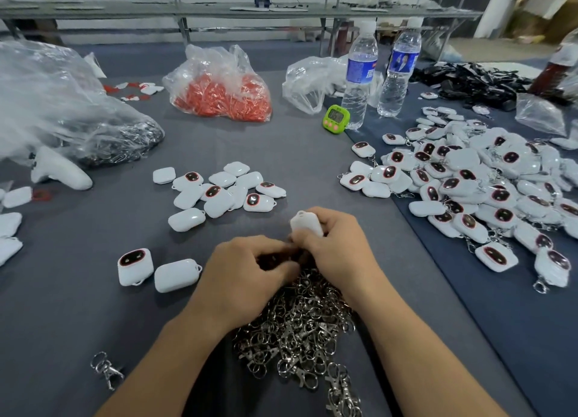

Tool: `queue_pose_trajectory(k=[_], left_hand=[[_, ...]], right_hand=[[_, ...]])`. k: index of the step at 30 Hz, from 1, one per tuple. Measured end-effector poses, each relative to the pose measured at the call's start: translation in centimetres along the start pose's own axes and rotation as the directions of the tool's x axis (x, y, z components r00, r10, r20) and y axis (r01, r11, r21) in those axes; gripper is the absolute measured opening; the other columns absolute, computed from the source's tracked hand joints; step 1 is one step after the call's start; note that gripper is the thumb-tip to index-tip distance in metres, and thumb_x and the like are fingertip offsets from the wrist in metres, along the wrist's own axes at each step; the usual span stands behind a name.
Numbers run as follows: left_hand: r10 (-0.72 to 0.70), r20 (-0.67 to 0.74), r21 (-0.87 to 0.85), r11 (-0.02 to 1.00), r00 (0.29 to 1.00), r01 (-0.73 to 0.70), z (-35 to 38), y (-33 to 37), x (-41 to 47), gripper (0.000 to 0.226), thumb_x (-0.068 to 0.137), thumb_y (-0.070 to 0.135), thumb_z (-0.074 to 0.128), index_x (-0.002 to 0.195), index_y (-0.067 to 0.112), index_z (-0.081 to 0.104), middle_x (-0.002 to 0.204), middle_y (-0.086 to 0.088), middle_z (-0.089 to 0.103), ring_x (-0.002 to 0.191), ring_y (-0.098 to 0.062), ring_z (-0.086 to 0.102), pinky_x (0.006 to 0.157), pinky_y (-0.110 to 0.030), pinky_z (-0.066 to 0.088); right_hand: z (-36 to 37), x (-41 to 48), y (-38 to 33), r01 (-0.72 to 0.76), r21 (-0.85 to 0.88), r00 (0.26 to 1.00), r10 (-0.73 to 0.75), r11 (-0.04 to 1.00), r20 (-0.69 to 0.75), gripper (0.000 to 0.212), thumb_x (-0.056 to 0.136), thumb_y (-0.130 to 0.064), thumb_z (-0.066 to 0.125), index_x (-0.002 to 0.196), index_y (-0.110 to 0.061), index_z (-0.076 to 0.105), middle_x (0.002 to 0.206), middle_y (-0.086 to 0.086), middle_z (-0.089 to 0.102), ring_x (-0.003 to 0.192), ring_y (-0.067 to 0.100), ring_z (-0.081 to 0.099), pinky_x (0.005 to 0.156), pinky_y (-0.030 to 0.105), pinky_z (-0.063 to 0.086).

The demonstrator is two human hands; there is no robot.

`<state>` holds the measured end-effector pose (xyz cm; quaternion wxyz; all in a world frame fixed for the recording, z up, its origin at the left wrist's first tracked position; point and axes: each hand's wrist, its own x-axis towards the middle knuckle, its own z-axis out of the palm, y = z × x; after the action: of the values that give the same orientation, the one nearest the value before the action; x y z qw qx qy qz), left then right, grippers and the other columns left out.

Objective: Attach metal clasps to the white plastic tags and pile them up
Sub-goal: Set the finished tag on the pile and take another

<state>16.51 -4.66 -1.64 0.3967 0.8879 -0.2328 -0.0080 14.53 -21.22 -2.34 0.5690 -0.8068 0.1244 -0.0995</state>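
My right hand [336, 244] grips a white plastic tag [306, 223] that sticks up above its fingers. My left hand [250, 265] has its fingers curled close against the right, pinching something small and dark; the blur hides what it is. Both hands hover over a heap of metal clasps [300, 332]. A loose group of white tags [223, 189] lies ahead in the middle. Two more tags [156, 269] rest at the left. A large pile of tags with clasps [488, 188] covers the right side.
A single clasp [106, 369] lies near the front left. Behind stand a bag of red pieces [222, 94], a clear bag of metal parts [78, 116], two water bottles [359, 72], a green timer [335, 118] and black straps [475, 82].
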Motion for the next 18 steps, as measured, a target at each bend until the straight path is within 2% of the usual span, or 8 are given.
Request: queue_pose_trajectory(k=[2, 5, 9, 11, 13, 15, 16, 18], left_hand=[[0.029, 0.17, 0.037, 0.999, 0.985, -0.036, 0.03, 0.27, -0.08, 0.035, 0.069, 0.06, 0.071, 0.104, 0.056, 0.07, 0.099, 0.032, 0.066, 0.091, 0.009, 0.061, 0.079, -0.018, 0.046], [0.069, 0.25, 0.009, 0.997, 0.966, -0.074, 0.25, 0.53, -0.12, 0.03, 0.073, 0.05, 0.079, 0.102, 0.051, 0.075, 0.105, 0.03, 0.064, 0.097, 0.006, 0.061, 0.086, -0.017, 0.045], [0.07, 0.158, -0.046, 0.997, 0.985, -0.064, 0.58, 0.42, -0.23, 0.024, 0.077, 0.028, 0.082, 0.089, 0.048, 0.078, 0.089, 0.028, 0.071, 0.084, 0.002, 0.066, 0.076, -0.015, 0.045], [0.048, 0.09, -0.07, 0.997, 0.995, -0.042, 0.7, 0.55, -0.52, 0.025, 0.08, 0.027, 0.08, 0.087, 0.051, 0.077, 0.078, 0.027, 0.072, 0.072, 0.002, 0.066, 0.066, -0.014, 0.046], [0.017, -0.005, -0.092, 0.996, 1.0, -0.018, 0.63, 0.61, -0.64, 0.027, 0.082, 0.028, 0.078, 0.082, 0.056, 0.075, 0.069, 0.026, 0.071, 0.063, 0.001, 0.066, 0.061, -0.018, 0.049], [-0.005, -0.079, -0.126, 0.992, 0.997, -0.005, 0.42, 0.62, -0.55, 0.032, 0.083, 0.026, 0.077, 0.075, 0.057, 0.074, 0.067, 0.026, 0.071, 0.065, 0.002, 0.068, 0.062, -0.018, 0.051], [-0.014, -0.1, -0.144, 0.99, 0.995, 0.0, 0.28, 0.54, -0.45, 0.032, 0.083, 0.024, 0.078, 0.073, 0.054, 0.074, 0.067, 0.026, 0.071, 0.065, 0.004, 0.068, 0.061, -0.015, 0.05], [-0.033, -0.063, -0.17, 0.985, 0.997, 0.022, -0.15, 0.59, -0.36, 0.024, 0.08, 0.027, 0.081, 0.074, 0.049, 0.076, 0.069, 0.026, 0.072, 0.066, 0.007, 0.068, 0.061, -0.009, 0.048]], right_hand=[[-0.08, 0.09, -0.2, -0.058, 0.076, 0.998, 0.057, 0.995, 0.012, 0.003, 0.084, -0.012, 0.069, 0.082, -0.014, 0.071, 0.08, 0.018, 0.073, 0.058, 0.015, 0.055, 0.057, 0.036, 0.047], [-0.08, -0.05, -0.52, -0.116, 0.196, 0.993, 0.108, 0.974, 0.051, 0.012, 0.073, -0.018, 0.065, 0.082, -0.01, 0.069, 0.081, 0.025, 0.071, 0.046, 0.013, 0.049, 0.051, 0.028, 0.041], [-0.17, -0.03, -0.5, -0.125, 0.244, 0.991, 0.11, 0.962, 0.071, 0.008, 0.084, -0.005, 0.061, 0.089, -0.003, 0.068, 0.082, 0.029, 0.069, 0.049, 0.017, 0.05, 0.056, 0.032, 0.043], [-0.2, 0.01, -0.4, -0.129, 0.282, 0.991, 0.111, 0.951, 0.076, 0.01, 0.087, 0.0, 0.059, 0.093, 0.001, 0.068, 0.077, 0.022, 0.068, 0.051, 0.018, 0.05, 0.053, 0.03, 0.043], [-0.27, 0.03, -0.41, -0.132, 0.328, 0.991, 0.111, 0.935, 0.08, 0.009, 0.088, 0.003, 0.06, 0.094, 0.004, 0.066, 0.075, 0.016, 0.068, 0.052, 0.018, 0.052, 0.048, 0.027, 0.043], [-0.38, -0.17, -0.57, -0.128, 0.371, 0.991, 0.103, 0.92, 0.086, 0.007, 0.082, 0.003, 0.065, 0.088, 0.0, 0.064, 0.076, 0.016, 0.069, 0.055, 0.019, 0.058, 0.047, 0.026, 0.045], [-0.45, -0.29, -0.68, -0.131, 0.386, 0.991, 0.105, 0.913, 0.089, 0.012, 0.076, 0.001, 0.069, 0.084, -0.005, 0.062, 0.076, 0.017, 0.069, 0.058, 0.021, 0.061, 0.047, 0.026, 0.046], [-0.52, -0.51, -1.02, -0.149, 0.4, 0.988, 0.123, 0.904, 0.091, 0.02, 0.063, -0.005, 0.07, 0.076, -0.012, 0.057, 0.075, 0.021, 0.068, 0.057, 0.022, 0.061, 0.049, 0.028, 0.048]])
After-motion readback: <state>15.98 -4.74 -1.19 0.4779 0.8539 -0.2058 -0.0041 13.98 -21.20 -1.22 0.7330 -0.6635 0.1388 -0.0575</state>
